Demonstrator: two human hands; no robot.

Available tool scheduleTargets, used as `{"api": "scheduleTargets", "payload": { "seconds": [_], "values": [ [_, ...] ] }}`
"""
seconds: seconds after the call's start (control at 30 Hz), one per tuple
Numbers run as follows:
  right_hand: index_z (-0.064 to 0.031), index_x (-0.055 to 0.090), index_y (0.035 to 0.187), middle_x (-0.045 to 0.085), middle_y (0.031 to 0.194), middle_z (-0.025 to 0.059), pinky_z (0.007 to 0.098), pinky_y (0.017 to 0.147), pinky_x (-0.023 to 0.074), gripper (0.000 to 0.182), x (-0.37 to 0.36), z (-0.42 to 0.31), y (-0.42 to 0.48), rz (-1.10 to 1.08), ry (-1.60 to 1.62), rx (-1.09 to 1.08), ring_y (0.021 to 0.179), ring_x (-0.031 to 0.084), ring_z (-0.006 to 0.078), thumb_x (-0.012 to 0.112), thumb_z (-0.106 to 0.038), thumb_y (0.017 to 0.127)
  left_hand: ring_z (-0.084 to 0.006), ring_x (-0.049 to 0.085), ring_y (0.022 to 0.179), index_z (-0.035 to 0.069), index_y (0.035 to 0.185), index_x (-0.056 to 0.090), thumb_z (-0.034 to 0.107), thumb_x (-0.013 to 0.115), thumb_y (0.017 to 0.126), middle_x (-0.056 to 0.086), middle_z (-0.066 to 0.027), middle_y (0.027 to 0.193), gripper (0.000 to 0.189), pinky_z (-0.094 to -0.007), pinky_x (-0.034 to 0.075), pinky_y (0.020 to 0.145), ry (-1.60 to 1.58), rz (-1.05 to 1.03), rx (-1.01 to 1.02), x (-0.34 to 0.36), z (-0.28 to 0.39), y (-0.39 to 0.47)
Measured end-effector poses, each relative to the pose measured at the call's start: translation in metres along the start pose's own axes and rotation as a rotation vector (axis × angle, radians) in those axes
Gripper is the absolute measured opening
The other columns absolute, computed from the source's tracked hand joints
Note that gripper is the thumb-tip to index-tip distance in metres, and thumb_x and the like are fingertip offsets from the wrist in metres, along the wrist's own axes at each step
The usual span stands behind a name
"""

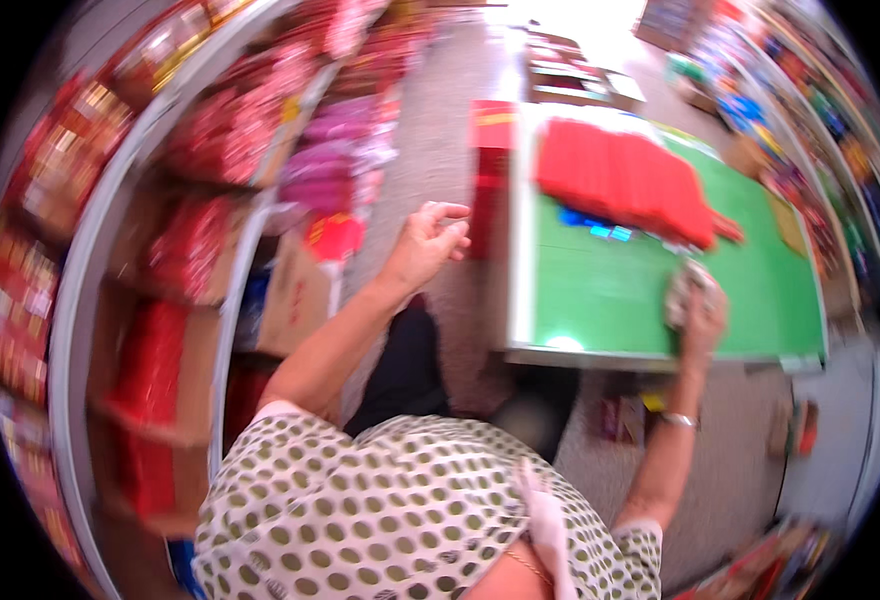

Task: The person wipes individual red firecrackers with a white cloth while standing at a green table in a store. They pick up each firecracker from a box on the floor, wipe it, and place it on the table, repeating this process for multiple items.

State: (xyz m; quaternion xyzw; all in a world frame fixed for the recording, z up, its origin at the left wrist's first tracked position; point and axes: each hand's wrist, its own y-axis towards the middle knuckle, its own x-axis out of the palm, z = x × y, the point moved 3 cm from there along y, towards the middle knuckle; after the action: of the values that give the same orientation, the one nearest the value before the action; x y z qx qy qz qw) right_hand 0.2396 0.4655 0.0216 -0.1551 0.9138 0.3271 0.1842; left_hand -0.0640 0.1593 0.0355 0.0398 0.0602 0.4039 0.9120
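Observation:
My right hand [705, 319] holds a bunched pale cloth [686, 294] against the green top of a table [597, 300], near its front edge. My left hand [434, 238] hangs in the air left of the table, fingers curled, with nothing visible in it. Beyond the cloth lies a row of red packets or folded red items [623, 176], blurred, across the table's far half. Small blue items [593, 225] stick out along the row's near side.
Shelves with red and pink packaged goods [260, 97] and an open cardboard box [297, 292] line the left. More stocked shelves [792, 112] curve along the right. Low boxes [571, 71] stand on the floor behind the table. A red box [491, 172] adjoins its left side.

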Motion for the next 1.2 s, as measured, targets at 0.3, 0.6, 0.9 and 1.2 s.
{"api": "scheduleTargets", "payload": {
  "seconds": [0.3,0.6,0.9,1.2],
  "values": [
    [0.001,0.057,0.123,0.061,0.118,0.0086,0.0284,0.088,0.0478,0.032,-0.016,0.055,0.011,-0.142,0.128,0.045,0.103,0.058,0.0146,0.053,-0.017,0.097,-0.031,0.067,0.084,-0.002,0.092,0.069,0.013,0.062,0.078,0.068,-0.0214,0.088,0.021,-0.0384,0.052,0.076,0.872,1.015,-0.125,-0.323,-0.048,-0.204],
    [0.0039,0.054,0.124,0.059,0.121,0.0108,0.0308,0.093,0.0458,0.033,-0.013,0.071,0.021,-0.199,0.087,-0.021,0.105,0.057,0.0171,0.05,-0.017,0.099,-0.0399,0.055,0.11,0.006,0.117,0.059,0.025,0.069,0.078,0.059,-0.0212,0.114,0.045,-0.0515,0.041,0.097,1.65,1.218,-0.977,-0.438,-0.001,-0.394],
    [0.0041,0.054,0.124,0.061,0.118,0.011,0.029,0.089,0.0473,0.033,-0.022,0.086,0.026,-0.195,-0.011,0.033,0.102,0.058,0.0155,0.05,-0.017,0.099,-0.0325,0.027,0.139,0.013,0.142,0.037,0.039,0.076,0.071,0.035,-0.0132,0.147,0.085,-0.0609,0.021,0.109,1.553,0.796,-1.426,-0.468,0.041,-0.397],
    [0.0031,0.053,0.127,0.06,0.122,0.0096,0.0284,0.089,0.0497,0.035,-0.018,0.068,0.025,-0.217,0.044,0.055,0.106,0.059,0.016,0.05,-0.018,0.099,-0.0315,-0.004,0.146,0.005,0.149,0.023,0.054,0.078,0.063,0.014,-0.0176,0.156,0.113,-0.0606,0.004,0.114,1.494,0.4,-1.694,-0.455,0.044,-0.402]
  ]
}}
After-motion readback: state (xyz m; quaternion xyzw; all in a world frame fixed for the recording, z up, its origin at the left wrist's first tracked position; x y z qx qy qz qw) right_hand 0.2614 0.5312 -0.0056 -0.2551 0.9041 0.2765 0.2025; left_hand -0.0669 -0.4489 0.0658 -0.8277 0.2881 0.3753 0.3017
